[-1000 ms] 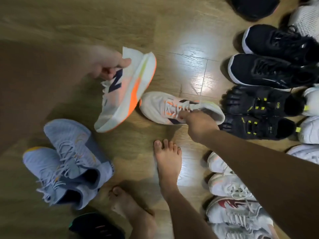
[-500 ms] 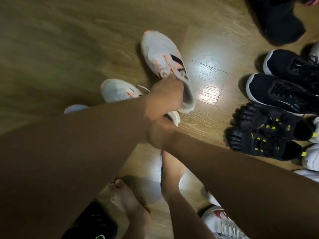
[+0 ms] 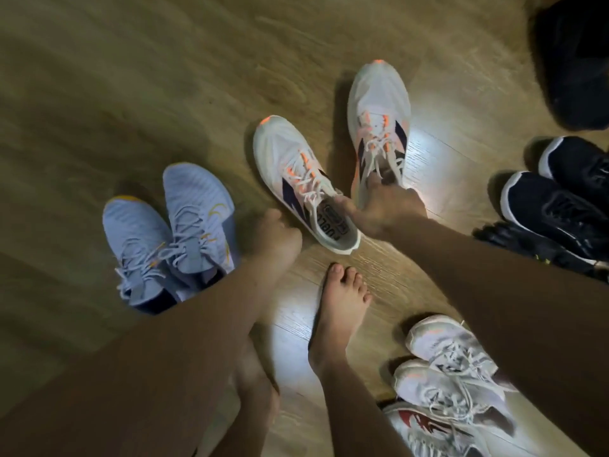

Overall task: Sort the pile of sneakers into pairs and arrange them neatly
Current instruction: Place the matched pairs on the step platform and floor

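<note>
Two white sneakers with orange and navy marks stand side by side on the wooden floor, toes pointing away: the left one (image 3: 290, 173) and the right one (image 3: 379, 117). My right hand (image 3: 384, 206) reaches across both heels, thumb in the left shoe's opening and fingers pinching the right shoe's collar by the laces. My left hand (image 3: 275, 237) hovers just left of the left shoe's heel, fingers loosely curled, holding nothing. A light blue pair (image 3: 171, 225) sits together at the left.
Black sneakers (image 3: 557, 206) line the right edge, with a dark shape (image 3: 576, 61) above them. White sneakers (image 3: 451, 367) lie at the bottom right. My bare foot (image 3: 339, 311) stands just behind the white and orange pair.
The left hand carried its white and orange sneaker over, set it upright beside the other and let go. The right hand turned its shoe toe-away and now holds both.
</note>
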Tool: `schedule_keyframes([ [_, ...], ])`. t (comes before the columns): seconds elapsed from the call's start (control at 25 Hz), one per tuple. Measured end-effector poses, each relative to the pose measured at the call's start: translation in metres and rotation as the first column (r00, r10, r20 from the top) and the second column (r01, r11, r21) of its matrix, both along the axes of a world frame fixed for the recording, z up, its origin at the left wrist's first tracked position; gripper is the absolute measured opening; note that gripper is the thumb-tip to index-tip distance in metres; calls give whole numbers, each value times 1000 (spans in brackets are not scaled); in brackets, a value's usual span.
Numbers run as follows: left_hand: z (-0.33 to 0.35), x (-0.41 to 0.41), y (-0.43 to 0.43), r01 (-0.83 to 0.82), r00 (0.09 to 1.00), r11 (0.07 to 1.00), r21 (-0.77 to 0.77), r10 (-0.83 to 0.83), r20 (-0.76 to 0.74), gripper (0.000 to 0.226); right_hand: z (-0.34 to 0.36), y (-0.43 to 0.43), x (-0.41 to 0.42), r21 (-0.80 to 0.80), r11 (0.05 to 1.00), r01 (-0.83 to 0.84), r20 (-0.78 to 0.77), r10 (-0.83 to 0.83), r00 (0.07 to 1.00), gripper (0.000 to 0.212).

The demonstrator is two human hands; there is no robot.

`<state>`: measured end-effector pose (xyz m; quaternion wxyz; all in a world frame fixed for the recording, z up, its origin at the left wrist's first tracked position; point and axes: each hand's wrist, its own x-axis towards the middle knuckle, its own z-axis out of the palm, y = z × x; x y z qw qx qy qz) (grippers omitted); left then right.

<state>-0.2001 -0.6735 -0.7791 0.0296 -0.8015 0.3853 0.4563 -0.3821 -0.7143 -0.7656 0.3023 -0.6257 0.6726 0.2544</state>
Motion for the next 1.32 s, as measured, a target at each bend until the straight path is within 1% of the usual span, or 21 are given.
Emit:
schedule_keyframes([
  [0.08,5,14,5,13,999,998,-57,-15,-33,25,-3,-5,8,98,995,10,-9,-9,1000,108],
  [0.12,9,25,6,27,999,995,-99,-30,-38,32,-2,0,12,148,989,-9,-21,12,1000,112],
  [0.16,15,40,8,53,998,987,-150,-57,-18,35,-4,6,17,175,984,-22,-42,30,999,109],
  [0.2,20,57,9,88,996,975,-204,-84,29,34,-4,10,23,158,987,-15,-63,26,998,97],
  [0.24,22,76,12,101,992,966,-240,-81,92,30,-6,13,28,98,995,-1,-65,8,998,81],
  [0.28,22,96,17,83,987,967,-239,-47,153,25,-8,13,33,36,999,17,-70,-14,997,66],
  [0.32,22,115,23,51,980,972,-230,-5,197,21,-9,11,39,-1,1000,20,-75,-20,997,57],
  [0.44,29,163,55,5,965,968,-250,61,255,19,-15,9,49,-21,996,83,-72,-84,994,45],
  [0.52,37,181,82,-41,962,964,-263,109,252,16,-10,11,45,-30,993,116,-64,-118,991,42],
  [0.6,47,188,103,-161,960,952,-259,212,183,15,9,8,45,-74,992,101,-69,-106,992,43],
  [0.72,72,189,100,-365,917,899,-241,392,75,15,62,-4,73,-108,993,46,-33,-50,998,41],
  [0.84,116,185,76,-428,899,854,-295,437,-40,10,122,-14,134,-141,990,-17,20,20,1000,42],
  [0.88,134,183,65,-466,884,833,-296,453,-117,11,138,-17,157,-158,987,-42,41,49,998,44],
  [0.92,150,182,55,-507,860,817,-274,459,-223,18,150,-18,181,-163,985,-62,74,75,994,46],
  [1.0,178,192,35,-546,790,823,-157,444,-422,51,174,-19,230,-165,981,-99,147,124,981,45],
  [1.04,192,199,26,-526,783,844,-103,434,-446,69,187,-19,253,-163,980,-113,172,141,975,42],
  [1.08,203,210,22,-504,803,860,-78,433,-411,79,198,-17,273,-158,979,-127,190,157,969,40],
  [1.12,213,224,20,-489,839,867,-92,439,-322,81,208,-17,291,-161,976,-144,207,176,962,37],
  [1.2,237,253,23,-462,885,875,-147,443,-145,73,230,-17,325,-177,965,-192,238,231,943,35],
  [1.24,250,264,25,-478,878,862,-172,463,-120,67,242,-21,338,-185,959,-214,258,258,931,33],
  [1.32,275,281,24,-542,840,818,-190,527,-130,54,261,-33,359,-209,936,-284,279,336,900,29],
])
